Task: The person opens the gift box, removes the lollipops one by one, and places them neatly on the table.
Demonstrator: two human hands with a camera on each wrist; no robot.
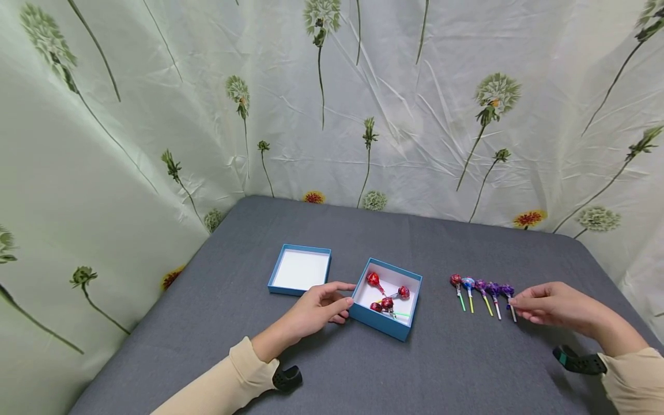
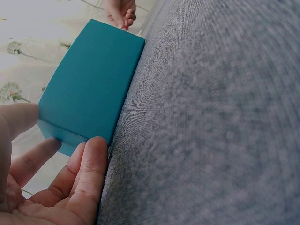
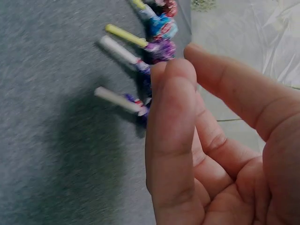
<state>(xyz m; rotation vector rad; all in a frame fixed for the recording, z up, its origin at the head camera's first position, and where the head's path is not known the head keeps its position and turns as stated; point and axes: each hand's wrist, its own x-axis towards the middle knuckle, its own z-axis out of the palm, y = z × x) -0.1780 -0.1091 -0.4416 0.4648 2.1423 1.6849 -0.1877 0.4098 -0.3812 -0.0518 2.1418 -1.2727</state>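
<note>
The blue box (image 1: 384, 329) has a white inside, and four lollipops (image 1: 373, 279) in shiny red wrappers lie loosely in it, at differing angles. To the right of the box, five more lollipops lie in a slanting row: a red one (image 1: 456, 280) with a green stick, a blue one (image 1: 468, 283) with a yellow stick, a purple one (image 1: 480, 286) with a yellow stick, then two purple ones (image 1: 494, 290) with white sticks. The left hand (image 1: 316, 311) rests its fingers against the box's left side, without wrapping round it. Far right of the box, the right hand (image 1: 557, 308) is at the end purple lollipop, fingertips slightly apart; whether they touch it is hidden. The lid (image 1: 299, 269), blue-rimmed and white inside, lies left of the box.
</note>
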